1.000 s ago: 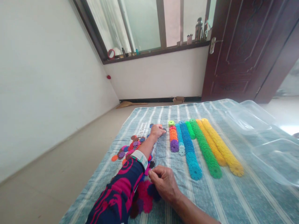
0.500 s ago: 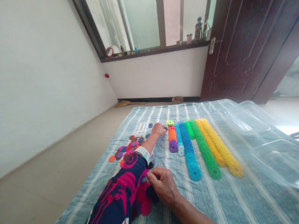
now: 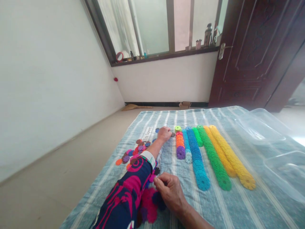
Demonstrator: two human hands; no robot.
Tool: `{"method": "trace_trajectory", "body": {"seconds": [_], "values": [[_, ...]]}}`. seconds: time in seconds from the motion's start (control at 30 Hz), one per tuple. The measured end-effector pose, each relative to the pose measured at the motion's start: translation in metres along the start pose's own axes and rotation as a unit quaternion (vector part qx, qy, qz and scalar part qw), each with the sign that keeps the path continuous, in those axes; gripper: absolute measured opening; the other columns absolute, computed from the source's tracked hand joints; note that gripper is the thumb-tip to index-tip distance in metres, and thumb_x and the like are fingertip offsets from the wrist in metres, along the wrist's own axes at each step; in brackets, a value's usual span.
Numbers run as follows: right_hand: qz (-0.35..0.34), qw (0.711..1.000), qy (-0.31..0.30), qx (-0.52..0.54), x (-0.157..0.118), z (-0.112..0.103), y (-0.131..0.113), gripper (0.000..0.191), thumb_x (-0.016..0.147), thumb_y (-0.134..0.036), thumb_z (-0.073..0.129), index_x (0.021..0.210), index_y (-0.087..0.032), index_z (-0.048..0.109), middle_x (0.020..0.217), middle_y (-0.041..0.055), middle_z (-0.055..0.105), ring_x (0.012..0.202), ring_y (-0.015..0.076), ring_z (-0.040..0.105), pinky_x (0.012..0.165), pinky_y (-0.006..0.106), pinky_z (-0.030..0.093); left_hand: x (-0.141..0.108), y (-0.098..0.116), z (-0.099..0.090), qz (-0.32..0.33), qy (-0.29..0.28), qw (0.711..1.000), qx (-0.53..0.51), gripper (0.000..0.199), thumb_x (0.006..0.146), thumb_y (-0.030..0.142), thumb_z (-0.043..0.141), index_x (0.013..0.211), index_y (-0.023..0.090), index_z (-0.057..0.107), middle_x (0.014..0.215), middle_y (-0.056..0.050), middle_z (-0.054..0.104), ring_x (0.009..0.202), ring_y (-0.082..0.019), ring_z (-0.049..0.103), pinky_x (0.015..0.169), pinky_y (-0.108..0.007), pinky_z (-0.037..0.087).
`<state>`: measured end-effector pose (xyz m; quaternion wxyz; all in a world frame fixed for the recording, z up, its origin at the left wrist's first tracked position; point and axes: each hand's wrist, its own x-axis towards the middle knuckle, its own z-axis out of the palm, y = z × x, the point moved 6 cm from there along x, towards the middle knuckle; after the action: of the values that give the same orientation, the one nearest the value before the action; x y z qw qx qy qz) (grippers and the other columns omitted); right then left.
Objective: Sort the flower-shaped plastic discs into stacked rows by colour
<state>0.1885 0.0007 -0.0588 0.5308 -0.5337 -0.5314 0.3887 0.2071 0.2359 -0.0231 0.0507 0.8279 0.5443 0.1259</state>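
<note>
My left hand (image 3: 164,134) reaches over the cloth with its fingers curled together. Just right of its fingertips lies a dark disc (image 3: 173,135); anything inside the fingers is hidden. Nearer to me, my right hand (image 3: 170,190) has thumb and forefinger pinched beside a pink disc (image 3: 152,178); what they hold is too small to tell. Dark blue discs (image 3: 158,201) lie by its fingers. Overlapping rows stand to the right: orange (image 3: 179,140), blue (image 3: 196,156), green (image 3: 214,156) and yellow (image 3: 233,156). A lime disc (image 3: 178,128) tops the orange row, purple (image 3: 180,153) ends it.
Mixed discs (image 3: 126,158) are scattered left of my sleeve, with magenta ones (image 3: 151,213) below it. Two clear plastic boxes (image 3: 264,128) are on the striped cloth (image 3: 252,210) at the right. Behind are a windowsill (image 3: 162,58) and a dark red door (image 3: 245,63).
The whole view has shifted, so everything appears slightly farther right and lower. My left hand has drawn back a little from the dark disc, which stays on the cloth. My right hand keeps its pinch.
</note>
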Motion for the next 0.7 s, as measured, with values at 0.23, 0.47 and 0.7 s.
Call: {"method": "trace_trajectory", "body": {"seconds": [0.23, 0.47, 0.7], "values": [[0.003, 1.000, 0.004, -0.001, 0.001, 0.001, 0.002, 0.038, 0.085, -0.034, 0.053, 0.051, -0.017, 0.052, 0.054, -0.0031, 0.045, 0.055, 0.0101, 0.044, 0.055, 0.023, 0.030, 0.018, -0.056, -0.027, -0.120, 0.039, 0.992, 0.024, 0.029, 0.080, 0.021, 0.052, 0.098, 0.016, 0.075, 0.106, -0.016, 0.072, 0.102, -0.025, 0.066, 0.078, -0.027, 0.048], [0.003, 1.000, 0.002, 0.002, 0.001, 0.002, 0.004, 0.038, 0.085, -0.035, 0.054, 0.051, -0.017, 0.051, 0.054, -0.0031, 0.045, 0.056, 0.0104, 0.044, 0.056, 0.024, 0.030, 0.034, -0.073, -0.016, -0.149, -0.004, 0.989, 0.026, 0.025, 0.069, 0.022, 0.067, 0.091, 0.014, 0.075, 0.104, -0.019, 0.073, 0.102, -0.027, 0.068, 0.077, -0.026, 0.050], [0.002, 1.000, 0.004, -0.003, 0.001, 0.002, 0.002, 0.037, 0.084, -0.032, 0.053, 0.050, -0.017, 0.052, 0.054, -0.0033, 0.046, 0.056, 0.0101, 0.045, 0.056, 0.023, 0.030, 0.041, -0.074, -0.020, -0.135, -0.026, 0.990, 0.012, 0.020, 0.060, 0.008, 0.068, 0.078, 0.013, 0.075, 0.092, -0.017, 0.074, 0.096, -0.027, 0.069, 0.076, -0.026, 0.050]]}}
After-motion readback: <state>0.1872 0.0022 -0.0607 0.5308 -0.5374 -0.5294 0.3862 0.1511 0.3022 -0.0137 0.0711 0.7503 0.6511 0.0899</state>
